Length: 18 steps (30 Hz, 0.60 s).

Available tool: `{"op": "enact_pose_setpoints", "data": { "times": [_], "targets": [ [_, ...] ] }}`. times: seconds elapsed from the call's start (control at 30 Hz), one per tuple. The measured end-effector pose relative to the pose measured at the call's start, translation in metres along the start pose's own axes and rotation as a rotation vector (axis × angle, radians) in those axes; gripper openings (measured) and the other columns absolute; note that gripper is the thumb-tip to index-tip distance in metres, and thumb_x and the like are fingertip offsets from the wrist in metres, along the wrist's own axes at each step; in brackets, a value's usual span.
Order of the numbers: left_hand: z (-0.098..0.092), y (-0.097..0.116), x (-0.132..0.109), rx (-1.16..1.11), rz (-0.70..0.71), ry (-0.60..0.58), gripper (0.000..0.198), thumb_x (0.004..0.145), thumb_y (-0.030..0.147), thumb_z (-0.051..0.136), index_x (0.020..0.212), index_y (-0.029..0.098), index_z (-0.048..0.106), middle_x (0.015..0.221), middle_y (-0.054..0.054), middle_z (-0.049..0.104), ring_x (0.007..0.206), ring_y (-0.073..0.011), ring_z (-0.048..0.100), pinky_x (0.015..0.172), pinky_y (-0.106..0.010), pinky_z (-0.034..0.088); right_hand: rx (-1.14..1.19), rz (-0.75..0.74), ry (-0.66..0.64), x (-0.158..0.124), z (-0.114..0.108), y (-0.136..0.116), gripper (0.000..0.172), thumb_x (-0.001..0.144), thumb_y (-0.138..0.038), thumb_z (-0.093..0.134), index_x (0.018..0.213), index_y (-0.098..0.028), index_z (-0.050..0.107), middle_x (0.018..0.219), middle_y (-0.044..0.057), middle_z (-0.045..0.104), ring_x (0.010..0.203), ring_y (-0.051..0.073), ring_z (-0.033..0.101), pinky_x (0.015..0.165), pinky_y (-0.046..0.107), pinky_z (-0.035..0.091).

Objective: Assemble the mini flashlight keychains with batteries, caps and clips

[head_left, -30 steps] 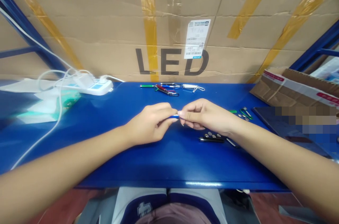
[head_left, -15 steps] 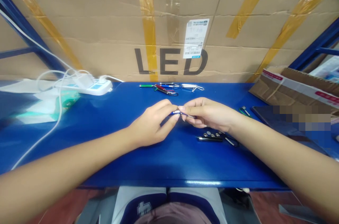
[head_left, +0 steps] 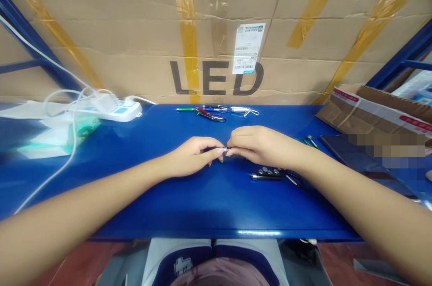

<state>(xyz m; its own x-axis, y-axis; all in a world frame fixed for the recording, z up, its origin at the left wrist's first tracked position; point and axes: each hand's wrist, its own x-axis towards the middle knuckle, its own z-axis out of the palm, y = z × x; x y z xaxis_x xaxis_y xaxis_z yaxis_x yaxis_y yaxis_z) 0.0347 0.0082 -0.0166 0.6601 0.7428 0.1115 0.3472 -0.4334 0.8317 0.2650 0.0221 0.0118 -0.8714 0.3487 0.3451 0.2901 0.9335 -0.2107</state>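
A small blue-and-silver penlight is pinched between both hands above the blue table, mostly hidden by the fingers. My left hand closes thumb and fingertips on its left end. My right hand, back upward, grips the other end with thumb and fingers. Below the right hand lies a black penlight tube. Several button batteries sit in a row just behind that tube. Beside them is a dark carabiner clip.
Several coloured penlights with clips lie along the table's back edge. A white power strip with cables stands at left, by a green-and-white packet. At right are an open carton, a dark flat device and a green clip.
Both hands have rolled the penlight round. My right hand has turned palm-down, and my left fingers have drawn in closer over its end. The things on the table have stayed put.
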Motion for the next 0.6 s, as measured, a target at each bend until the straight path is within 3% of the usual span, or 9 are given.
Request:
{"op": "enact_pose_setpoints", "data": {
  "times": [0.13,0.27,0.43,0.6],
  "targets": [
    [-0.001,0.0,0.0,-0.051,0.053,0.024,0.03,0.097,0.036,0.05,0.094,0.012,0.068,0.089,-0.007,0.069,0.066,-0.011,0.059,0.066,-0.024,0.051,-0.125,-0.042,0.006,-0.001,-0.001,-0.002,0.03,0.102,-0.03,0.044,0.087,-0.016,0.067,0.079,0.008,0.063,0.077,0.019,0.056,0.071,0.029,0.043],
    [0.002,0.003,-0.002,0.142,0.173,0.146,0.028,0.097,0.031,0.051,0.091,0.013,0.07,0.085,-0.006,0.067,0.068,-0.0116,0.06,0.069,-0.025,0.051,0.013,0.037,0.091,0.0,0.003,-0.003,0.027,0.1,-0.03,0.049,0.084,-0.016,0.066,0.077,0.006,0.064,0.071,0.016,0.057,0.068,0.027,0.043],
    [0.003,0.004,-0.006,0.334,0.304,0.259,0.024,0.097,0.024,0.049,0.094,0.014,0.07,0.085,-0.007,0.069,0.079,-0.0155,0.063,0.075,-0.027,0.05,0.242,0.284,0.151,0.004,0.011,-0.009,0.03,0.095,-0.034,0.055,0.076,-0.015,0.067,0.071,0.004,0.066,0.065,0.014,0.056,0.064,0.025,0.042],
    [0.005,0.004,-0.006,0.394,0.342,0.285,0.025,0.097,0.022,0.048,0.1,0.014,0.071,0.09,-0.009,0.071,0.083,-0.0168,0.063,0.078,-0.029,0.05,0.461,0.551,0.13,0.008,0.014,-0.013,0.036,0.09,-0.044,0.06,0.07,-0.015,0.065,0.062,0.001,0.061,0.059,0.013,0.052,0.059,0.025,0.04]
  ]
}}
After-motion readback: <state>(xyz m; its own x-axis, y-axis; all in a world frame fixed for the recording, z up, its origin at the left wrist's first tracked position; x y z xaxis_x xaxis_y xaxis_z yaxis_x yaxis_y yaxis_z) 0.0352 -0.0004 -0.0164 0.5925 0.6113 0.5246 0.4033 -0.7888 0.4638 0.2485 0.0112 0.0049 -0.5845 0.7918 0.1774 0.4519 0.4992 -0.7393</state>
